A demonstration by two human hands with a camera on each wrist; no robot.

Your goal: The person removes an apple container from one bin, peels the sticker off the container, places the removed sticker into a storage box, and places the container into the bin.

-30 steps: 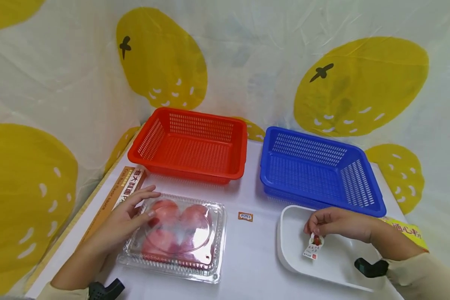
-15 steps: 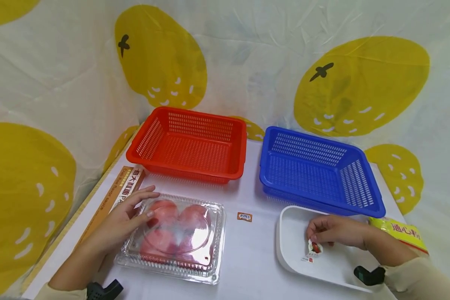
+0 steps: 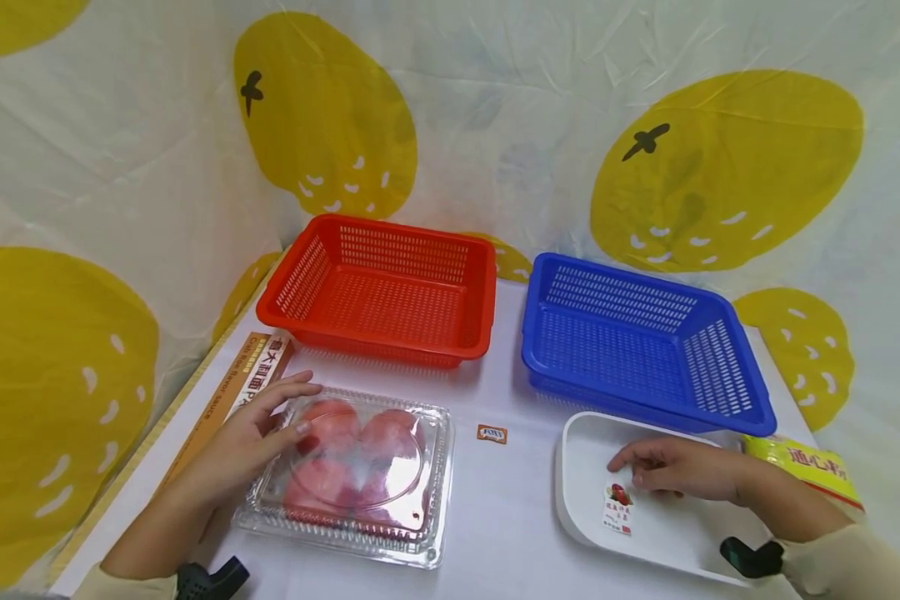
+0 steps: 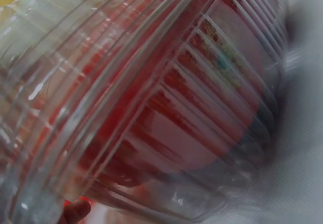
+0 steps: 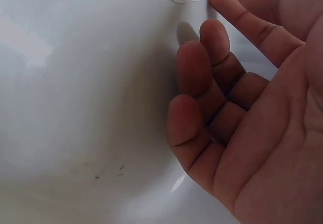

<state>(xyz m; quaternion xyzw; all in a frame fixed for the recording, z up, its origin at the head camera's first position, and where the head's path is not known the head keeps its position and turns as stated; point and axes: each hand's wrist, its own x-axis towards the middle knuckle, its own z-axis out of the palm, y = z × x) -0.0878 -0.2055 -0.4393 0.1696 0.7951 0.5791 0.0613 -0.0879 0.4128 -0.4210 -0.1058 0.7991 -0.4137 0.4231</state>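
Note:
In the head view my left hand (image 3: pixel 243 446) rests at the left side of a clear plastic clamshell box (image 3: pixel 438 500), thumb on its lid and fingers extended near its far left corner. Round red fruits (image 3: pixel 330 483) show through the lid. The left wrist view looks closely at the box's ribbed wall (image 4: pixel 176 108), with one fingertip (image 4: pixel 75 211) at lower left. My right hand (image 3: pixel 675 468) is over a white tray (image 3: pixel 566 467), its fingers loosely curled around nothing. A small white tag (image 3: pixel 617 510) printed with strawberries lies in the tray, beside the fingertips.
A red basket (image 3: pixel 390 346) and a blue basket (image 3: pixel 637 392) stand at the back. Left of the box lies a long orange-brown pasta box (image 3: pixel 221 400). A tiny orange sachet (image 3: pixel 492 433) lies mid-table; a yellow packet (image 3: pixel 806 467) sits behind the tray's right end.
My right hand lowered the strawberry tag onto the tray bottom and let go of it. The left hand stays on the clamshell box.

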